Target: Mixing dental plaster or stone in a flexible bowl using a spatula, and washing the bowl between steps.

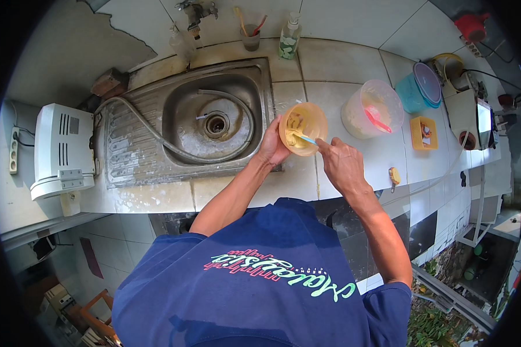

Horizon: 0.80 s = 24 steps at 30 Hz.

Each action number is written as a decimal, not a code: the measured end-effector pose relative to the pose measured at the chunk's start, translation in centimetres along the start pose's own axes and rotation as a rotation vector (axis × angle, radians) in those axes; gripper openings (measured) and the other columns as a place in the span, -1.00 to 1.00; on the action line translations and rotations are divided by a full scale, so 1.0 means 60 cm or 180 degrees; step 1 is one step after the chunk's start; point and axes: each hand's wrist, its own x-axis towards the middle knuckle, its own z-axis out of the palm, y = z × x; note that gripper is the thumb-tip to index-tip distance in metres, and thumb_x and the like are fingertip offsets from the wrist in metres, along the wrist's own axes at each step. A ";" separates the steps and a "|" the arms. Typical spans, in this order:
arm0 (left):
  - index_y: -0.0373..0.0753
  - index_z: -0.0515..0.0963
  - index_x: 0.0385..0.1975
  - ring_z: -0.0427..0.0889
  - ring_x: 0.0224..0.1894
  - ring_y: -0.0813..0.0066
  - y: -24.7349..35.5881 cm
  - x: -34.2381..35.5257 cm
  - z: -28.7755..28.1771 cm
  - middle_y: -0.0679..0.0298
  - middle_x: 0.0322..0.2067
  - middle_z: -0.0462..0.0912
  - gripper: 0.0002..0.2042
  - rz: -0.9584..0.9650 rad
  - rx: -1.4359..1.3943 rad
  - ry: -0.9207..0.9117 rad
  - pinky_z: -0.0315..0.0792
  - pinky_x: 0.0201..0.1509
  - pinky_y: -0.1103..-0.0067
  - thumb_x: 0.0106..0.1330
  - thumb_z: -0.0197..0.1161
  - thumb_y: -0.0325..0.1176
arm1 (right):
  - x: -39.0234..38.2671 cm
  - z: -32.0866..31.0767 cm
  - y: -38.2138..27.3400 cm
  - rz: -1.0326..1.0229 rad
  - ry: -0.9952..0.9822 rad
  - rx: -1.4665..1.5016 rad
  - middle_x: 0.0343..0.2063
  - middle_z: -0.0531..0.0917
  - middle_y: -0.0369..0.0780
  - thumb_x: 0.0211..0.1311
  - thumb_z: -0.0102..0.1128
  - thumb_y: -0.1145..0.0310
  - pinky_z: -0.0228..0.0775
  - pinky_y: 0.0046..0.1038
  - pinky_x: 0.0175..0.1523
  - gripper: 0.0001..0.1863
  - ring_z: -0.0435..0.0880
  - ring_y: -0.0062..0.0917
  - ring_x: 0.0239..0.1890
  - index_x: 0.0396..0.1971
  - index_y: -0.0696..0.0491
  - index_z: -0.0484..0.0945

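Note:
My left hand (272, 146) grips an orange translucent plastic cup (316, 118) from its left side, tilted so its opening shows. Smooth yellow paste (293, 137) lies inside, with smears up the wall. In my right hand (342, 165) is a stirring tool with a light blue handle (309, 140); its far end sits in the paste, so I cannot make out its shape. To the right of the cup stands a large translucent tub (353, 115) holding pale contents and a pink-red scoop (377, 120).
Left of the cup is a steel sink (260, 87) with a grey hose (150, 139). Behind stand a pump bottle (289, 37) and a grey cup (250, 41) with brushes. A blue container (414, 95), yellow box (424, 140) and small yellow-topped item (394, 175) are rightward.

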 end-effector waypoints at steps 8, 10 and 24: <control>-0.13 0.25 0.25 0.49 0.14 0.36 0.037 -0.021 0.044 0.21 0.15 0.41 -0.44 -0.1007 0.1156 -0.0306 0.50 0.12 0.31 0.46 -0.23 0.14 | 0.058 -0.149 0.004 -0.1834 0.0145 -0.0670 -0.31 0.61 -0.18 0.01 0.19 0.40 0.54 -0.35 -0.31 -0.83 0.63 -0.39 -0.26 -0.36 0.03 0.68; -0.10 0.21 0.27 0.55 0.08 0.30 0.023 -0.023 0.048 0.18 0.11 0.44 -0.35 -0.1346 0.2036 -0.0222 0.57 0.05 0.24 0.40 -0.33 0.26 | 0.079 -0.163 0.005 -0.2109 0.0016 -0.0951 -0.41 0.63 -0.16 -0.01 0.21 0.39 0.55 -0.35 -0.29 -0.89 0.66 -0.35 -0.27 -0.53 0.07 0.67; -0.12 0.24 0.26 0.36 0.24 0.36 0.018 -0.078 0.106 0.23 0.19 0.37 -0.23 0.0004 0.0916 -0.0409 0.28 0.33 0.33 0.23 -0.07 0.37 | -0.042 -0.147 0.010 -0.0326 0.0009 0.0574 -0.53 0.60 -0.07 0.21 0.09 0.43 0.46 -0.18 -0.27 -0.71 0.61 -0.15 -0.42 -0.07 0.01 0.61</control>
